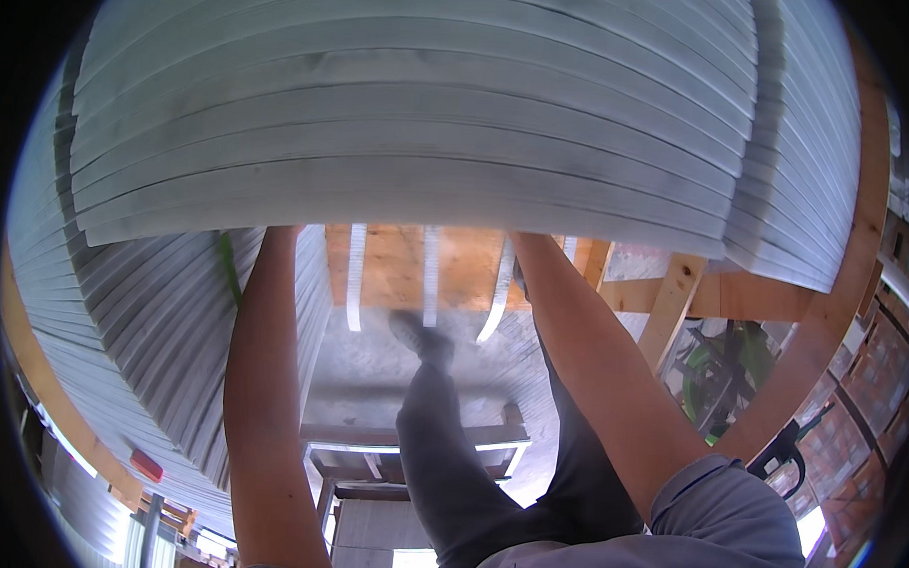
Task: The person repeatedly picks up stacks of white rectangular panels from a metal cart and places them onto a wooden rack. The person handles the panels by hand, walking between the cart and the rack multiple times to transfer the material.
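A wide stack of pale grey, flat, slat-like boards (409,152) fills the upper part of the head view. My left forearm (266,368) runs up to its lower edge, and the wrist disappears behind the boards. To the right, my right forearm (598,339) reaches the same edge and is cut off there too. Both hands and all their fingers are hidden by the boards, so their grip does not show. Just beyond the edge, between my arms, lies an orange-brown wooden panel (465,269) crossed by white strips (431,273).
More grey boards are stacked at the left (163,324) and right (794,176). Wooden framing (812,367) curves along the right side, with a wooden post (671,307) near it. My leg (435,424) stands on the grey floor (357,366). A red object (147,465) is at lower left.
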Tool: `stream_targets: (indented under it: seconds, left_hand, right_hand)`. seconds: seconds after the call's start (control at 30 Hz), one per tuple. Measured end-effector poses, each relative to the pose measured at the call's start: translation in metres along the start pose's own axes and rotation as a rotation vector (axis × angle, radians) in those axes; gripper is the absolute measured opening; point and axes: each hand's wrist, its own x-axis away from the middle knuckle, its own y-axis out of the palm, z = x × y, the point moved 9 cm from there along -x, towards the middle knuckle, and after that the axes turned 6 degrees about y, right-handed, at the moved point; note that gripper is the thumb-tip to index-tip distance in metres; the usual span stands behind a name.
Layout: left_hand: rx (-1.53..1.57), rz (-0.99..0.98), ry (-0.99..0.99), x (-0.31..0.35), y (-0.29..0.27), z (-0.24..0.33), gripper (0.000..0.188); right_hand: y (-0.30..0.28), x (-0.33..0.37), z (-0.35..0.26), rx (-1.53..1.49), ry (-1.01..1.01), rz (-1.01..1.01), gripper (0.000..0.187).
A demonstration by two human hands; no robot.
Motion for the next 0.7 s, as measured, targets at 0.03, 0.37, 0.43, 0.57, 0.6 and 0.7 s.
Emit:
stream_targets:
  seconds: [0.03,0.37,0.43,0.57,0.6,0.7]
  left_hand:
    - [-0.006,0.008,-0.017,-0.004,-0.003,-0.001,0.038]
    - [0.001,0.063,-0.106,-0.009,-0.020,0.003,0.038]
    - [0.006,0.067,-0.112,-0.009,-0.021,0.002,0.039]
    - [0.008,0.081,-0.120,-0.007,-0.023,0.002,0.039]
    - [0.010,0.084,-0.125,-0.006,-0.024,0.001,0.039]
    - [0.023,0.096,-0.141,-0.002,-0.028,0.000,0.039]
  right_hand:
    - [-0.001,0.001,0.001,0.017,-0.011,0.008,0.029]
    - [-0.008,0.013,0.005,0.126,-0.086,0.045,0.029]
    - [-0.009,0.012,0.004,0.143,-0.102,0.053,0.029]
    - [-0.008,0.013,0.003,0.159,-0.114,0.062,0.029]
    - [-0.007,0.013,0.003,0.164,-0.120,0.064,0.029]
    - [-0.006,0.014,0.003,0.183,-0.139,0.061,0.029]
